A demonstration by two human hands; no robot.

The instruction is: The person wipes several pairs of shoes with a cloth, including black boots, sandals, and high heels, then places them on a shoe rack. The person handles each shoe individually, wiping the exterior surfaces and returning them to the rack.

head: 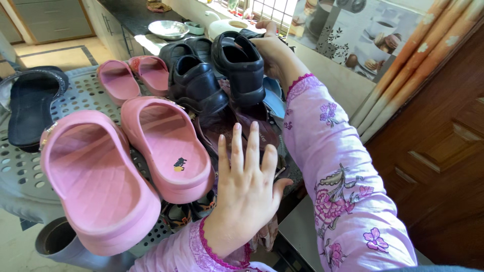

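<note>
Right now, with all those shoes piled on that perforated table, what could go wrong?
The big pink slipper juts past the edge of the grey table, so a nudge might tip it to the floor. The right hand grips one black shoe at the top of the pile; pulling it could shift the other black shoe beside it. The left hand lies flat on dark sandals, which may slide.

Two large pink slides (126, 166) of smooth, matt moulded foam or rubber on a grey perforated plastic surface (20, 166). Black shoes (239, 68) of faintly glossy leather-like material; the right hand (272, 53) grips one. The left hand (247, 191) lies flat on soft dark purple footwear (222, 128). Lilac embroidered cloth sleeves (338, 181). Shiny metal bowl (168, 29). Polished brown wooden door (438, 146)
</note>
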